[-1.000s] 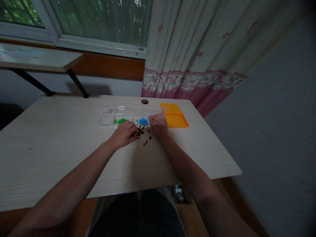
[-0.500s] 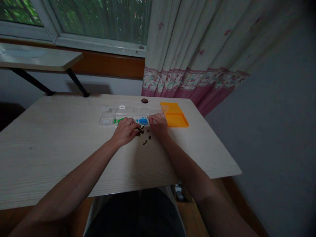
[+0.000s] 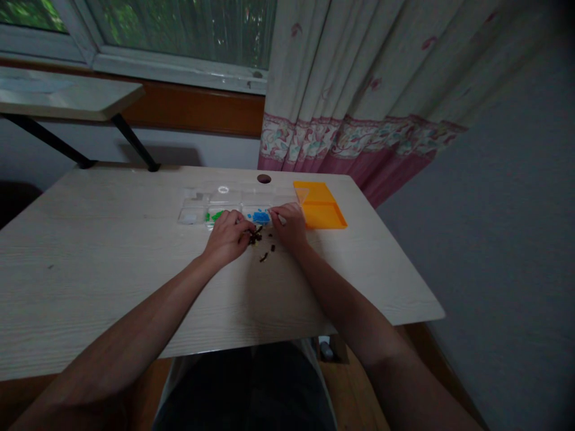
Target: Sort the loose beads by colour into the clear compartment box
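Note:
My left hand (image 3: 227,239) rests at the near side of a clear compartment box (image 3: 192,211), fingers curled together at the edge of a small pile of dark brown and pale pieces (image 3: 256,237). Whatever its fingertips hold is too small to make out. Green pieces (image 3: 216,215) lie in a compartment just beyond that hand. Blue pieces (image 3: 261,218) fill part of another compartment between both hands. At the right end of the blue ones, my right hand (image 3: 290,226) is pinched, thumb against fingers, over the box's near edge; its contents cannot be made out.
An open orange case (image 3: 324,214) lies right of the box. A few stray dark pieces (image 3: 264,257) are scattered nearer me on the pale wooden table (image 3: 135,287). A raised shelf (image 3: 67,99) stands at the back left, and a curtain (image 3: 309,137) hangs behind the table.
Both hands stay almost where they were, with only slight finger movement. The whole view has shifted a little.

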`<state>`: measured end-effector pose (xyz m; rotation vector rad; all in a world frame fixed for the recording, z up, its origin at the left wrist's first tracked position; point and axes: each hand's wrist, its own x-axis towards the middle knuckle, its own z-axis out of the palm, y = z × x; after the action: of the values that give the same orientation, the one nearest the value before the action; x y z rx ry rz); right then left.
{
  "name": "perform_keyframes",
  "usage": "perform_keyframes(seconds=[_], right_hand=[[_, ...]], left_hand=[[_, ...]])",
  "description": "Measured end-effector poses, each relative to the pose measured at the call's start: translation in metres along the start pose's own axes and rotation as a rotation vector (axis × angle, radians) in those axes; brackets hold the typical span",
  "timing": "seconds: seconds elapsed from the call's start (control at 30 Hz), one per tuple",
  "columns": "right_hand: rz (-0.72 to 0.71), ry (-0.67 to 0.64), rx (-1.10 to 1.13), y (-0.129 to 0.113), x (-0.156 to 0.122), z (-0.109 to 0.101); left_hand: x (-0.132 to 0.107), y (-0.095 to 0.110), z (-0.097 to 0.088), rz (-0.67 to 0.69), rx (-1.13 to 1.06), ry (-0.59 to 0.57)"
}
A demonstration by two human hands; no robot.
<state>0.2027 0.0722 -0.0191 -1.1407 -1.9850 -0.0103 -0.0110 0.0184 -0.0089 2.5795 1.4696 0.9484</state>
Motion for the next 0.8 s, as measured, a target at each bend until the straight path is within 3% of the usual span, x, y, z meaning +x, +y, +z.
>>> perform_keyframes(seconds=[0.5, 0.8], right_hand=[[0.061, 0.002, 0.042, -0.002, -0.002, 0.0], [0.045, 0.028, 0.104, -0.009, -0.007, -0.019]], left_hand=[[0.002, -0.001, 0.003, -0.008, 0.016, -0.076], [0.002, 0.004, 0.003, -0.014, 0.019, -0.057]])
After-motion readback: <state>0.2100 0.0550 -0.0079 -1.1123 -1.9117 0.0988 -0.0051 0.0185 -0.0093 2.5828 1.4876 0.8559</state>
